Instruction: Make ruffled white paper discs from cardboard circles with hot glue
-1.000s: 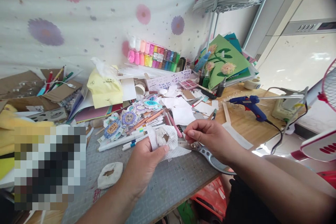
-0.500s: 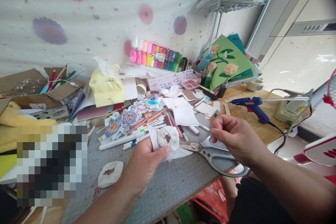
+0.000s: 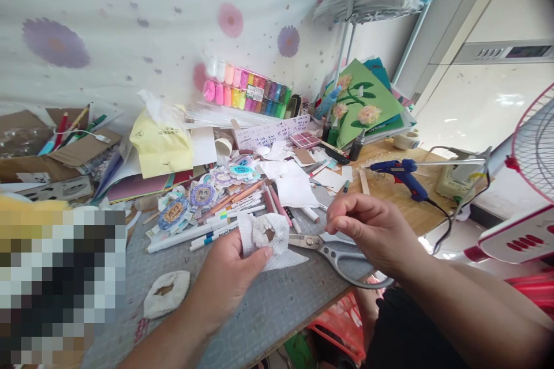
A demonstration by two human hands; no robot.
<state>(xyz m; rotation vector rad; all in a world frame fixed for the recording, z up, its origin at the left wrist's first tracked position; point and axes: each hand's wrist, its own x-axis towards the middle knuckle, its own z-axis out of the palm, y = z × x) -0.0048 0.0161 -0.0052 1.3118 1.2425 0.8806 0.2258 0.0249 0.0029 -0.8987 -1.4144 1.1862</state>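
My left hand [image 3: 225,277] holds a white ring-shaped piece of tissue paper [image 3: 270,233] with a hole in its middle, thumb pressed on its lower edge, over the grey cutting mat [image 3: 277,305]. My right hand [image 3: 367,230] hovers just right of it with fingers curled and thumb against forefinger, above the handles of the grey scissors [image 3: 333,251], which lie on the mat with blades pointing at the tissue. I cannot make out anything between the right fingers. A second white paper ring [image 3: 167,293] lies on the mat to the left.
Pens and markers [image 3: 216,229], round paper badges [image 3: 173,212], white paper scraps [image 3: 296,190] and a yellow tissue pack [image 3: 160,141] crowd the desk behind. A blue glue gun [image 3: 400,173] lies at right on the wooden desk. A fan [image 3: 534,144] stands at far right.
My right hand let go of the scissors, which now lie on the mat, and lifted clear above their handles. The left hand kept hold of the tissue ring.
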